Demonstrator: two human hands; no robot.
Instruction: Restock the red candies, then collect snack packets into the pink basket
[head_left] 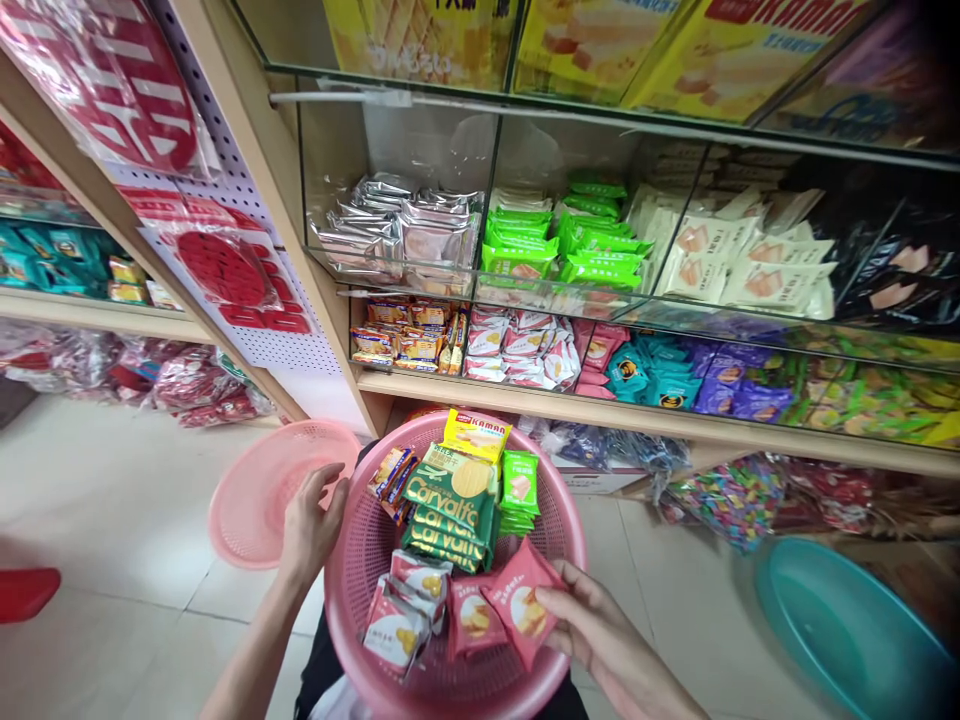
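Observation:
A pink round basket (574, 500) rests at my lap and holds packaged snacks. In my right hand (589, 620) is a red snack packet (525, 600), pinched at its right side above the basket's lower right part. A similar red packet (472, 615) lies just left of it. My left hand (315, 520) is at the basket's left rim, fingers apart and slightly curled, holding nothing. Green Carvalfo packets (450, 510) lie mid-basket, with a yellow packet (478, 436) behind, bright green packets (520, 485) to the right and white-and-pink packets (397, 625) at the front left.
Glass-fronted shelves (585, 400) with sorted snack packets stand ahead. An empty pink basket (247, 490) sits on the floor at left. A teal basin (832, 620) is at right. A red object (26, 592) shows at the far left edge.

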